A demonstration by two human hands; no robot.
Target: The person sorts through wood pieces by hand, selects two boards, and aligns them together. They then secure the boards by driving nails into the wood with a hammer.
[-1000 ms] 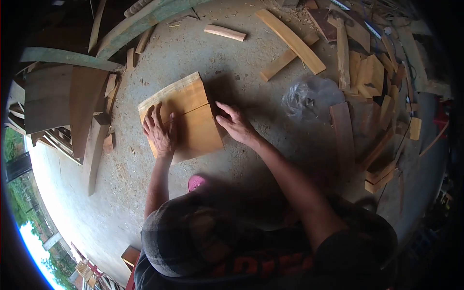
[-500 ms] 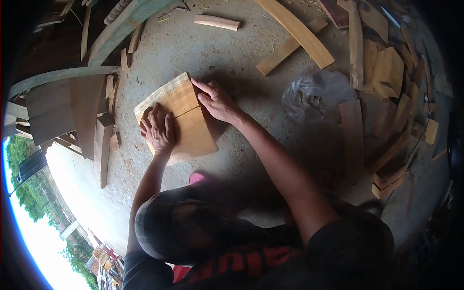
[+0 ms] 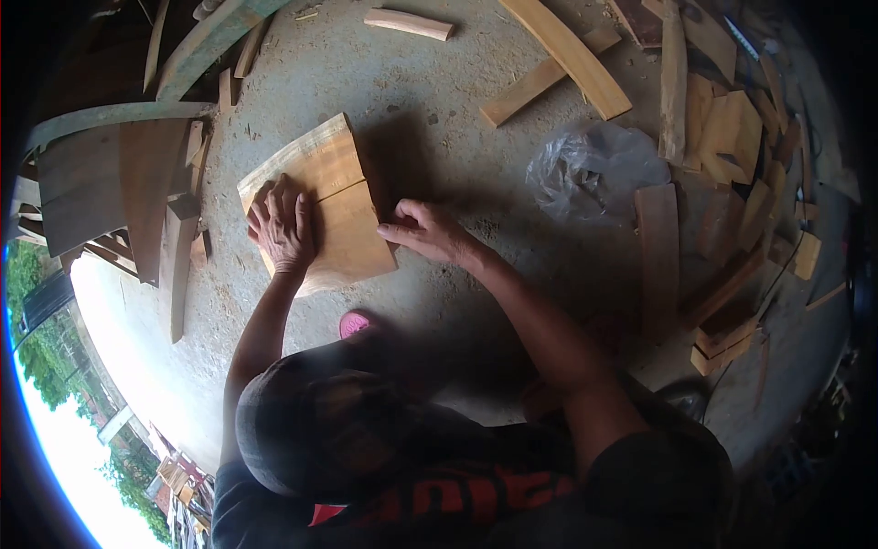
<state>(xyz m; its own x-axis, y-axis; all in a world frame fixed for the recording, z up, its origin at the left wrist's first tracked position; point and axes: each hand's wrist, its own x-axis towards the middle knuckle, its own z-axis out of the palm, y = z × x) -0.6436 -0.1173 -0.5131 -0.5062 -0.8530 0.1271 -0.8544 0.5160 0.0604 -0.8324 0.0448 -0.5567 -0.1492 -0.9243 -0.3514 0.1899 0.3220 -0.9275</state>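
Observation:
A pale wooden board [image 3: 343, 206], made of two pieces with a dark joint line across it, lies tilted in front of me above the floor. My left hand [image 3: 283, 229] rests on its left part, fingers spread over the face and slightly bent. At the board's right edge is my right hand [image 3: 428, 233], its thumb side touching or very near the edge. The fingers of that hand are partly curled with a gap between thumb and forefinger. The board's underside is hidden.
A crumpled clear plastic bag [image 3: 594, 174] lies on the concrete floor [image 3: 439, 101] to the right. Beyond it is a heap of wood offcuts [image 3: 732, 137]. Two crossed planks [image 3: 572, 55] lie ahead, and a wooden post [image 3: 176, 265] at left. Pink footwear [image 3: 355, 323] shows below the board.
My right hand has slid down along the board's right edge from near its top corner, and its forefinger is now more curled. My left hand stays on the board.

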